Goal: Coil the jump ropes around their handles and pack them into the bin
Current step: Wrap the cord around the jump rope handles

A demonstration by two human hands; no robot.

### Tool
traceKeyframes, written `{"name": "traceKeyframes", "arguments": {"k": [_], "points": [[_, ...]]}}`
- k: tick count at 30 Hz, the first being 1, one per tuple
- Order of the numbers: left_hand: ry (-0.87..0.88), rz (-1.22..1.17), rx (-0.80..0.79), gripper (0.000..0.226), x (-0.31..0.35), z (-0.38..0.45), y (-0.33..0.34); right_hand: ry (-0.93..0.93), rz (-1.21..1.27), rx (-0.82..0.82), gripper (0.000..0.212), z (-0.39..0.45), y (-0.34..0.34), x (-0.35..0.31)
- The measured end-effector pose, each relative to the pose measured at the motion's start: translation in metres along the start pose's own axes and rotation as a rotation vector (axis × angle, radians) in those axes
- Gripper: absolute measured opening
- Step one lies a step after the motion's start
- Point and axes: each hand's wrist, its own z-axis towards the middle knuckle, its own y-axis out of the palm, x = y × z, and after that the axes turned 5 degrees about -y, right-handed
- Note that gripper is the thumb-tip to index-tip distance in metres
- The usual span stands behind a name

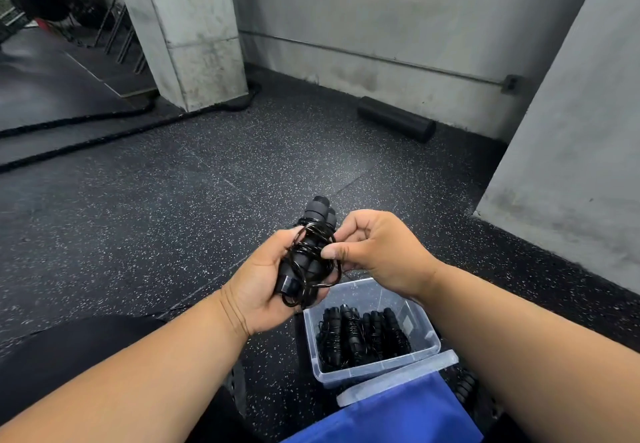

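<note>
Nearest the camera, two bare forearms are seen reaching forward over a blue cloth (391,418) and a clear lid (398,378) lying at the bottom edge; just beyond them a clear plastic bin (424,326) stands on the speckled black floor (173,200), and several black jump ropes already coiled (363,335) are laid side by side inside it. Above the bin's far left corner a further jump rope (310,252) is held in the air; its two black foam-gripped handles are kept together, pointing up and away, and thin glossy black cord is wound loosely round them in several uneven loops, some hanging below the lower handle ends. The left hand (263,286) is wrapped round the handles from beneath; the right hand (374,252) is brought close beside it, thumb and forefinger pinching the cord at the bundle's right side. A black foam roller (396,123) is seen by the grey wall; thick black ropes (104,131) trail across the floor at left.
</note>
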Motion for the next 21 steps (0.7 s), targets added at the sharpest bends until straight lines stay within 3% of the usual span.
{"name": "traceKeyframes", "arguments": {"k": [5, 11, 15, 17, 21], "points": [[0.003, 0.044, -0.103, 0.078, 0.0003, -0.0031, 0.0013, -0.042, -0.073, -0.023, 0.033, -0.0027, 0.0021, 0.0005], [0.008, 0.062, -0.076, 0.070, 0.0007, -0.0046, -0.0003, -0.062, -0.065, -0.006, 0.030, -0.0070, 0.0025, -0.0020], [0.012, 0.044, -0.083, 0.067, 0.0023, -0.0050, -0.0010, -0.040, 0.005, -0.033, 0.009, -0.0069, 0.0001, -0.0024], [0.011, 0.027, -0.090, 0.065, 0.0034, -0.0053, -0.0023, -0.025, 0.035, -0.050, 0.010, -0.0063, -0.0016, -0.0019], [0.015, 0.035, -0.072, 0.080, 0.0026, -0.0053, -0.0031, -0.020, 0.093, -0.093, 0.012, -0.0057, 0.0005, -0.0015]]}}
